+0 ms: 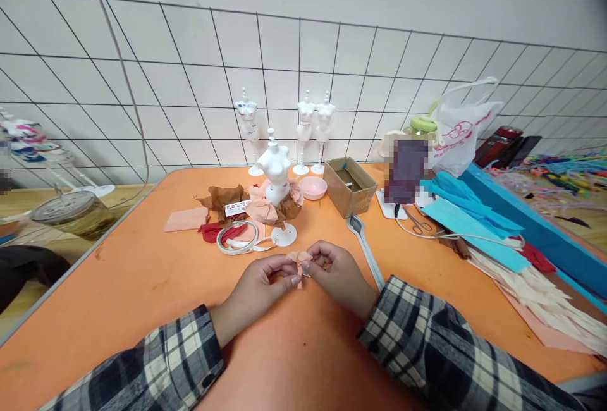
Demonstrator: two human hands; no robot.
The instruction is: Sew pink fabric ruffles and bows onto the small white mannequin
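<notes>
Between my two hands is a small peach crepe paper piece (300, 259), gathered at its middle with a narrow tail hanging down. My left hand (265, 284) pinches its left side between thumb and fingers. From the right, my right hand (339, 275) grips it with thumb and curled fingers; something thin and pale shows by the thumb, too small to name. Just beyond stands a white mini dress form (275, 167) on a round base, with peach and brown crepe paper (263, 203) gathered around its lower part. A roll of white tape (237, 238) lies left of its base.
Behind are several white mini dress forms (306, 120), a pink bowl (313, 187) and a cardboard box (349, 186). Right lie a grey strap-like tool (365, 250), scissors (419, 224), a cable and blue paper sheets (474, 227). Peach paper (186, 219) lies left.
</notes>
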